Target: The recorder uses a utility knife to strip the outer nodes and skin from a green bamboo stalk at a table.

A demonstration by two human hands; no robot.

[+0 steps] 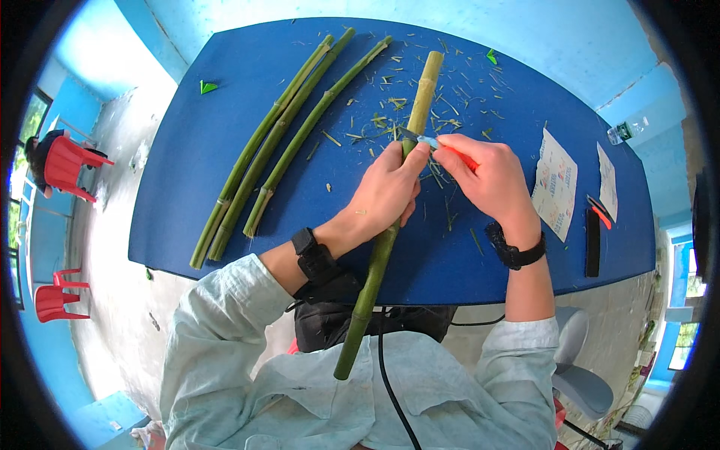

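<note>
My left hand (382, 187) is wrapped round a long green bamboo stalk (364, 307), which slants from near my chest to the far side of the table. Its far end is scraped to a pale yellow, while the near part is still green. My right hand (491, 180) grips a small knife (427, 141) with an orange-red handle and a light blue part near the blade. The blade rests against the stalk just beyond my left thumb. Thin green shavings (394, 101) lie scattered around the scraped end.
Several green stalks (266, 161) lie left on the blue table (180, 180). At right are printed paper sheets (556, 184), a red-handled tool (602, 214), a black strip (592, 244) and a plastic bottle (626, 131). Red chairs (64, 161) stand left, one with a person.
</note>
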